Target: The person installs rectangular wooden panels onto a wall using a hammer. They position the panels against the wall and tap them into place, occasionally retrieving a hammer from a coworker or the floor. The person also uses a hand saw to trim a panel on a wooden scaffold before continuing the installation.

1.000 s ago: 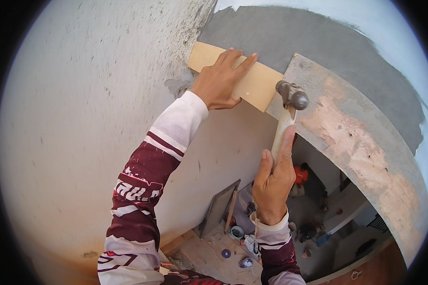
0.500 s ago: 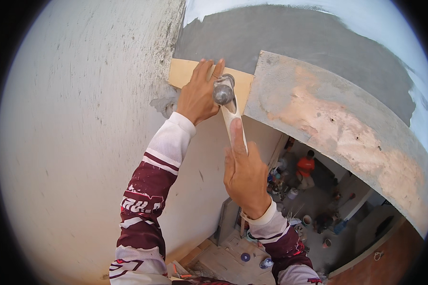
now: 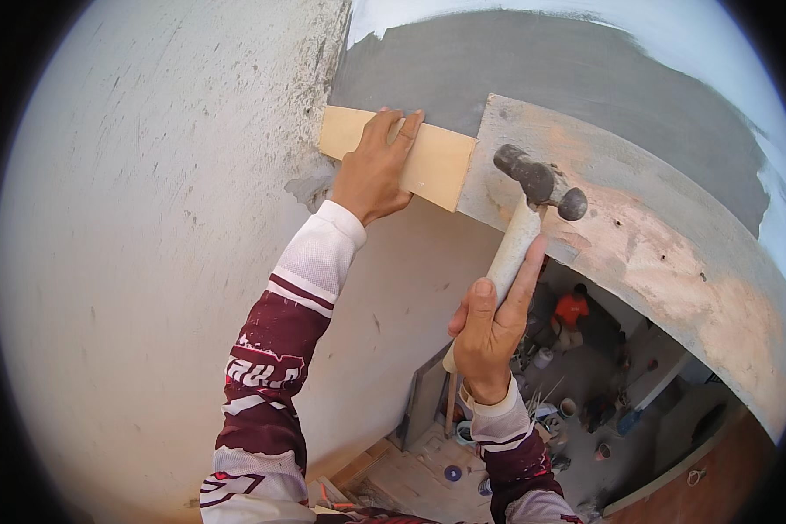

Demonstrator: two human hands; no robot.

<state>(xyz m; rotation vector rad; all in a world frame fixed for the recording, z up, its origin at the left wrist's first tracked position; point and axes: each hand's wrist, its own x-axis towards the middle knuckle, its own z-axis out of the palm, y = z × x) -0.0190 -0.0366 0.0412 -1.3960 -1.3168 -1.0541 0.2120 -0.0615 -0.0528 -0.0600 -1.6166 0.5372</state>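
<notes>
Left hand [image 3: 371,182] grasps pale board [image 3: 444,168], fingers over upper edge; right hand [image 3: 491,342] clasps hammer [image 3: 521,230], forefinger extended.

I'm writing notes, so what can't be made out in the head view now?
Head view: the tan board, partly behind the left grip.
Head view: the hammer, its mid-handle behind the right grip.
Head view: the left sleeve, its upper end cut by the lower edge.
Head view: the orange-shirted person, actions too small to tell.

Hammer head [image 3: 537,182] dark metal, dull sheen; handle [image 3: 513,251] pale, matt. Board [image 3: 438,168] wood-like, smooth, matt. Wall [image 3: 166,262] matt, speckled, rough toward top; left sleeve [image 3: 275,323] cloth, mesh-textured.
</notes>
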